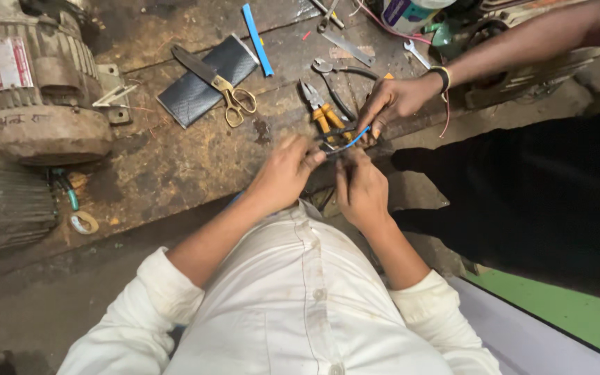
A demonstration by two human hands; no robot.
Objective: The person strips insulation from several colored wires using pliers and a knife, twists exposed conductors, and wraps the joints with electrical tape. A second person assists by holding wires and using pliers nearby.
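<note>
Thin blue wire (357, 137) — pinched between left hand (287, 173) and right hand (360, 189).

Dim, warm overhead light; soft shadows, wide-angle bending at edges.

Cream buttoned shirt, sleeves rolled

Pliers (322, 111) and co-worker's hand (394, 103) just ahead.
</note>
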